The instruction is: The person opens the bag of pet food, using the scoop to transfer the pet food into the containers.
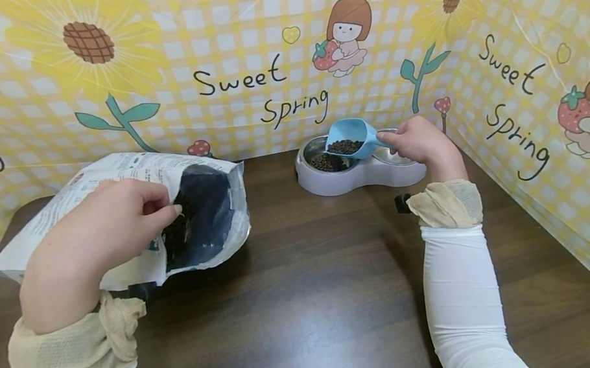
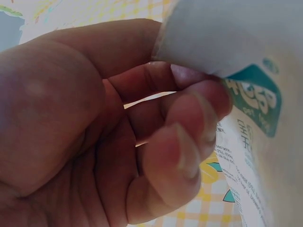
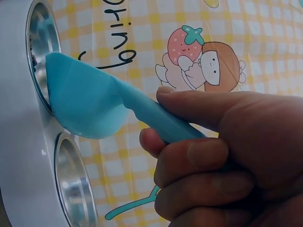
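My right hand (image 1: 423, 145) grips the handle of a light blue scoop (image 3: 90, 97). Brown kibble (image 1: 346, 147) lies in the scoop, which is tilted over the left bowl of a white double pet feeder (image 1: 359, 178). More kibble shows inside that steel bowl; the right steel bowl (image 3: 75, 184) is partly hidden by my hand in the head view. On the left, my left hand (image 1: 108, 233) pinches the edge of a white pet food bag (image 1: 149, 163) between thumb and fingers. The bag lies on its side with its dark-lined mouth facing right, some kibble visible within.
A dark wooden table (image 1: 294, 315) carries the bag and the feeder. Behind and to the right stands a yellow checked cloth (image 1: 237, 23) printed with sunflowers and figures, close behind the feeder and the bag.
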Tool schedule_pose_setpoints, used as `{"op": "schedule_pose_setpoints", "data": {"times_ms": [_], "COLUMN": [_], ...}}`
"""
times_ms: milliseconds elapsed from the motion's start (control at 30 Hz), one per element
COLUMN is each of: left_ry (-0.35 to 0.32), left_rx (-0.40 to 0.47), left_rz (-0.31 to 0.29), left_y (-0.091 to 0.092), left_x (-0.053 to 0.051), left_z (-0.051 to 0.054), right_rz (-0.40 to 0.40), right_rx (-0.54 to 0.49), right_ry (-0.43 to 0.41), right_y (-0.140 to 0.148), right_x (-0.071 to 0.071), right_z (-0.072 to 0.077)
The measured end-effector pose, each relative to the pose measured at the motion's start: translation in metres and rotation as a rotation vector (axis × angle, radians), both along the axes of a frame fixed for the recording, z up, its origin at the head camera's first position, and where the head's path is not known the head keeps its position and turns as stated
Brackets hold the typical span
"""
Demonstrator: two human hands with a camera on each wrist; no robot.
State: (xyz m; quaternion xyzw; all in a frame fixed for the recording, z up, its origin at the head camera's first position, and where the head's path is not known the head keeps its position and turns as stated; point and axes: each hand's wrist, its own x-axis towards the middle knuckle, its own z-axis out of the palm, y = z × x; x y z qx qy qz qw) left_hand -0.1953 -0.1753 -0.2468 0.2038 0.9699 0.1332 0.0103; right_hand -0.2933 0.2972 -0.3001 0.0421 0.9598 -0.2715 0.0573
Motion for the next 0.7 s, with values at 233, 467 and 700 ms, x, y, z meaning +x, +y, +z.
{"op": "schedule_pose_setpoints", "data": {"times_ms": [233, 467, 700], "left_ry": [-0.007, -0.008, -0.011], "left_rx": [0.000, 0.001, 0.000], "left_rz": [0.004, 0.001, 0.007], "left_y": [0.0006, 0.0001, 0.0004], "left_x": [-0.0002, 0.0000, 0.0002], "left_z": [-0.0004, 0.0000, 0.0006], "right_rz": [-0.006, -0.002, 0.001], "right_rx": [0.025, 0.043, 0.067], "right_ry": [-0.006, -0.015, -0.008], "right_y": [-0.0036, -0.0064, -0.0097], "right_x": [0.0006, 0.0020, 0.0040], "right_z": [0.0009, 0.0015, 0.0034]}}
